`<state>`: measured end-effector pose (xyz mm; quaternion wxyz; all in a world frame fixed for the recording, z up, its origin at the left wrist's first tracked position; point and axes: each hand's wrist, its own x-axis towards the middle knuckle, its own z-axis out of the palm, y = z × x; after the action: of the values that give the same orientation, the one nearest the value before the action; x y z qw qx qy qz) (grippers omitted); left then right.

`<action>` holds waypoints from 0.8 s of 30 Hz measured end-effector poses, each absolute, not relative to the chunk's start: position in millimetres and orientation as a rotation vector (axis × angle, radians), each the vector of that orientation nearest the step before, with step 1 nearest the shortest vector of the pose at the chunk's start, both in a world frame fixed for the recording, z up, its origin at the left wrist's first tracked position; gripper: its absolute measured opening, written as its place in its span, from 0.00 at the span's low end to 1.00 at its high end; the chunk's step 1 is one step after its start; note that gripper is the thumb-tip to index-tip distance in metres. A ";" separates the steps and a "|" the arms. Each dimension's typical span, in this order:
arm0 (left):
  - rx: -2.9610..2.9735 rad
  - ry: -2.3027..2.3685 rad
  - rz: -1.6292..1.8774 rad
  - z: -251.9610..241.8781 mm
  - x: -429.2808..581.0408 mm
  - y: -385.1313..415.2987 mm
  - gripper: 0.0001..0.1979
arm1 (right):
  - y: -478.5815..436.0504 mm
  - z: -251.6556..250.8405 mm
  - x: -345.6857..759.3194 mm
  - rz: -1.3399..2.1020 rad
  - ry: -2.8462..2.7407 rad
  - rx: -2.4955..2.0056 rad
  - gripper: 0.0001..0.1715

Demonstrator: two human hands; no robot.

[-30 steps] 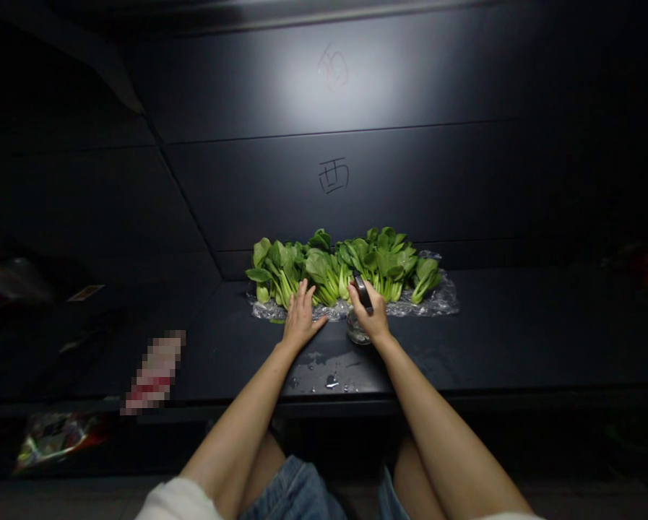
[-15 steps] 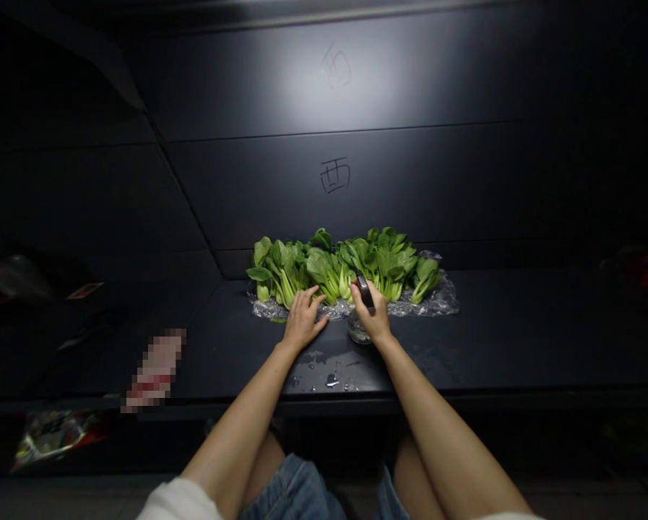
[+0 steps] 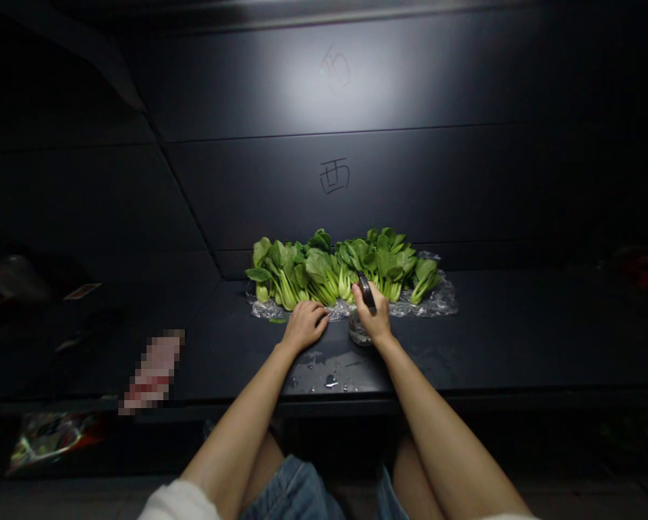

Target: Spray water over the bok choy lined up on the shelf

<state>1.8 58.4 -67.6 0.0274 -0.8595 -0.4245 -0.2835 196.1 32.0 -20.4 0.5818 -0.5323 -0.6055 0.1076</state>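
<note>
Several heads of green bok choy (image 3: 324, 269) stand in a row against the back panel, on crumpled clear plastic film (image 3: 432, 307). My right hand (image 3: 376, 312) grips a spray bottle (image 3: 359, 331) by its black trigger head, the nozzle facing the greens. The bottle's clear body rests low on the dark shelf (image 3: 497, 339). To its left, my left hand (image 3: 306, 325) lies palm down at the film's front edge, just before the stems. Its fingers are bent, the thumb a little apart, and no held thing shows; the fingertips are partly hidden.
Water drops (image 3: 331, 381) lie on the shelf near its front edge. A dark panel with a handwritten character (image 3: 334, 175) rises behind. At left are a blurred-out card (image 3: 153, 372), a small card (image 3: 83, 291) and a shiny packet (image 3: 50, 437) lower down.
My left hand has drawn back slightly from the stems, and its spread fingers have bent. The right hand holds the spray bottle in almost the same place.
</note>
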 end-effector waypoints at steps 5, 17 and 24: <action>-2.647 -1.309 -0.871 -69.6 0.9 58.9 0.12 | 30.8 -19.8 198.5 0.272 -1.403 -1.245 0.20; -2.654 -1.333 -0.837 -68.1 1.1 58.5 0.13 | 30.3 -20.8 219.9 0.183 -1.308 -1.334 0.21; -2.661 -1.335 -0.828 -68.1 1.1 58.8 0.12 | 28.9 -20.2 228.9 0.145 -1.239 -1.390 0.25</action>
<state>1.1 58.8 -68.1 0.0258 -0.8609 -0.4318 -0.2678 228.9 28.9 -20.2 0.5948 -0.5983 -0.5333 0.0624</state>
